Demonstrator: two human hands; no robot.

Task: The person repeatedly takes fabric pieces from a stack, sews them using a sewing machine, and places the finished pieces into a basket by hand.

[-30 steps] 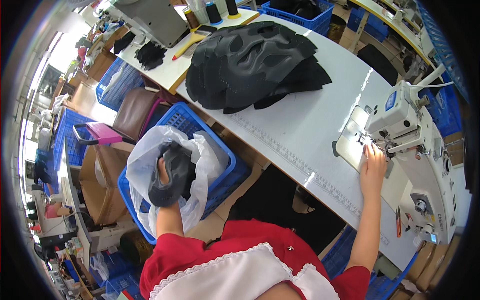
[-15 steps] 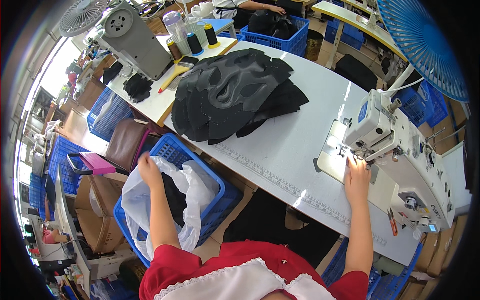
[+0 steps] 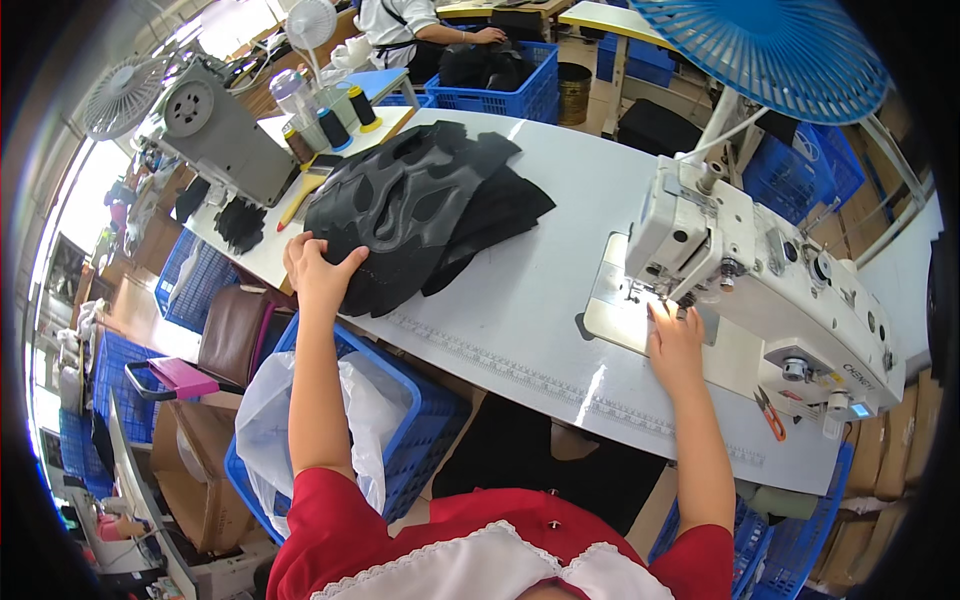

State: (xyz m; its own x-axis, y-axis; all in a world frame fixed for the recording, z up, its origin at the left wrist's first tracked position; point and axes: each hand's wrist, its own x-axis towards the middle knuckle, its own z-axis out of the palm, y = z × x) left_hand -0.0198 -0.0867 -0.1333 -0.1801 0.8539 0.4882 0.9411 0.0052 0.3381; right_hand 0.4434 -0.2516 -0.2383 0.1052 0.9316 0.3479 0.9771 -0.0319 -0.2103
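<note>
My left hand (image 3: 322, 275) rests at the near left edge of a pile of black cut pieces (image 3: 400, 215). Its fingers and thumb are spread, touching the top piece, which has leaf-shaped cutouts and looks like leather or fabric. On the right, my right hand (image 3: 676, 345) lies beside the needle area of a white sewing machine (image 3: 730, 230). Its fingers are stretched out on the lit metal plate (image 3: 612, 310), and nothing shows in them. Orange-handled snips (image 3: 770, 415) lie near the machine's base.
Below the table's left edge stands a blue crate (image 3: 420, 440) lined with a white plastic bag (image 3: 265, 430). Thread cones (image 3: 335, 128), a yellow-handled brush (image 3: 296, 203) and a grey machine (image 3: 225, 135) occupy the far left. A blue fan (image 3: 770, 50) overhangs the right. A co-worker's hand (image 3: 490, 36) reaches over another crate.
My left hand has moved up from above the bagged crate to the black pile. My right hand stays by the needle area. The whole view has shifted.
</note>
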